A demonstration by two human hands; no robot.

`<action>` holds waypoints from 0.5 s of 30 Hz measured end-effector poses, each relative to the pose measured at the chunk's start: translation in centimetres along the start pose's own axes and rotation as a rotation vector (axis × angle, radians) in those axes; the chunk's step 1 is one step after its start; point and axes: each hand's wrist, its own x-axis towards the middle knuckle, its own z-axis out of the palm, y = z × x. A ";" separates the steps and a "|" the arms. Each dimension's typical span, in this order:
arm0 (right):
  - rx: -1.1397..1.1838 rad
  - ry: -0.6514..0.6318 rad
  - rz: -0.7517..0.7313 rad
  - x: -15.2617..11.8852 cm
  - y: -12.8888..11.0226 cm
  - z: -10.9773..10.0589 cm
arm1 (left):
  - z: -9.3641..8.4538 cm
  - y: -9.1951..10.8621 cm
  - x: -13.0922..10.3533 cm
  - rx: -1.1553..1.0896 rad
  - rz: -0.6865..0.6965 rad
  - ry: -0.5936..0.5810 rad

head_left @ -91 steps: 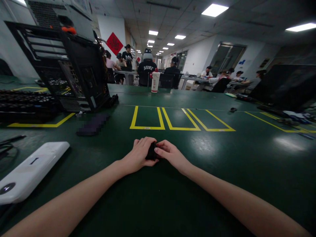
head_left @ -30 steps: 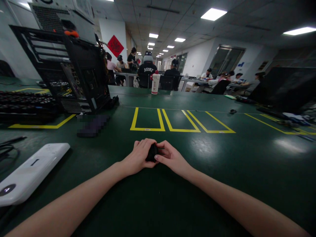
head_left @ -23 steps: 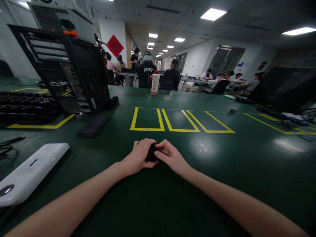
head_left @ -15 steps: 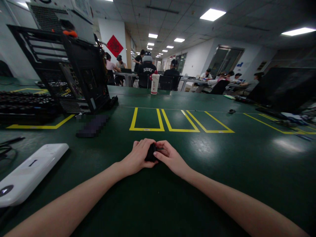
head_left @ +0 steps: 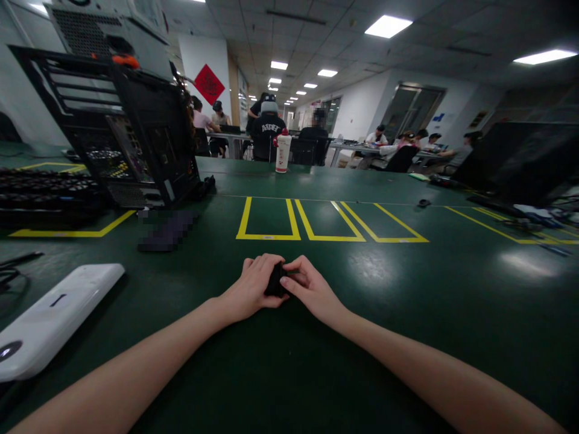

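Observation:
A small black object is between my two hands, just above or on the green table. My left hand wraps round it from the left, fingers over the top and thumb below. From the right, the thumb and fingertips of my right hand pinch at its right side. Much of the object is hidden by the fingers, so its exact kind cannot be made out.
Yellow tape outlines lie beyond my hands, with a cup farther back. At left are a black computer case, a dark pixelated item and a white device. A monitor stands at right.
My hands stay almost where they were around the black object. In the background, a standing person has shifted behind the seated one.

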 end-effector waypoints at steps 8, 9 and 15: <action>-0.046 -0.027 0.092 0.3 0.3 -0.6 | -0.2 0.1 -0.1 -0.018 -0.010 -0.005; -0.042 -0.044 0.091 0.2 0.3 -0.6 | -0.2 0.1 -0.1 -0.021 -0.012 -0.007; 0.066 -0.095 0.007 -0.2 0.0 -0.5 | -0.2 0.0 -0.1 -0.020 -0.011 -0.016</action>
